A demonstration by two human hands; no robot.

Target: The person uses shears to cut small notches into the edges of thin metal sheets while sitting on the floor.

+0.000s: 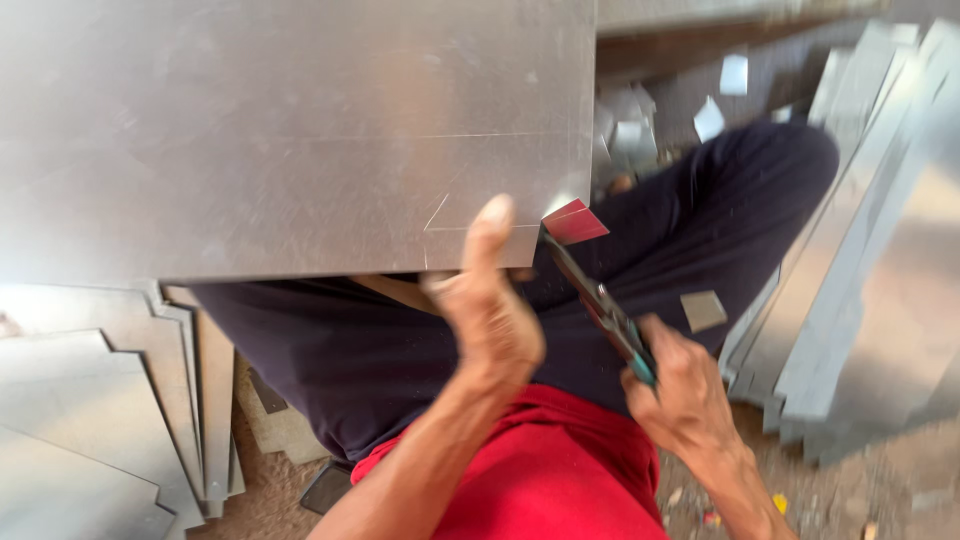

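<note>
Left hand (490,320) gripping metal sheet (290,130) near edge, thumb on top. Right hand (685,390) squeezing snips (600,305). 1 corner flap (573,222) cut, bent up; scribed lines uncut.

The left hand (490,320) reaches forward from a bare forearm, thumb stretched upward and pressed flat, the other fingers curled out of sight underneath. The right hand (685,385) sits lower and to the right, fingers wrapped in a closed fist, wrist bent slightly inward.
</note>
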